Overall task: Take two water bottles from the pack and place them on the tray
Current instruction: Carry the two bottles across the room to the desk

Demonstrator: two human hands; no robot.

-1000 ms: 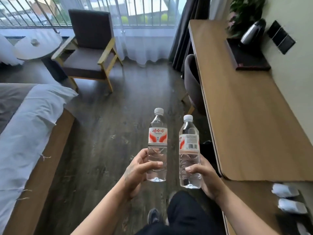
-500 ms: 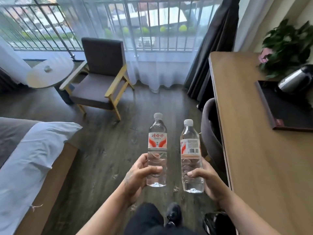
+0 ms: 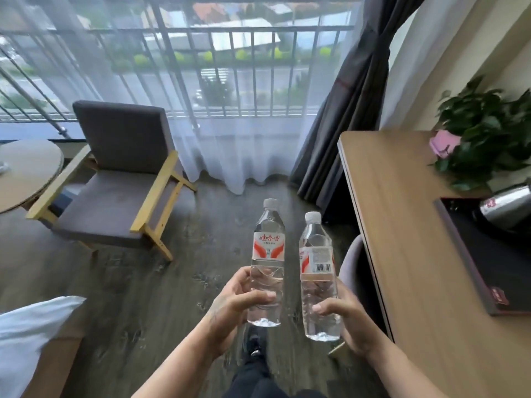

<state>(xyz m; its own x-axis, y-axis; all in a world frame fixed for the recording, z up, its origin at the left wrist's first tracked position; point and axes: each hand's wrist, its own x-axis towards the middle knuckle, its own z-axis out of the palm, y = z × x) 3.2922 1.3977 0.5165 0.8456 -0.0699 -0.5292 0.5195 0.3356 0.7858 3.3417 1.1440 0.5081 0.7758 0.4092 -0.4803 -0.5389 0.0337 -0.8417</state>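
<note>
two water bottles, one upright in each hand

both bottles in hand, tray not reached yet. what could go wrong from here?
1. The kettle already sits on the tray, so a bottle set down near it could knock against it or tip.
2. The left hand and right hand each grip low on their bottle, so the tall tops could swing and bump the desk edge on the way over.
</note>
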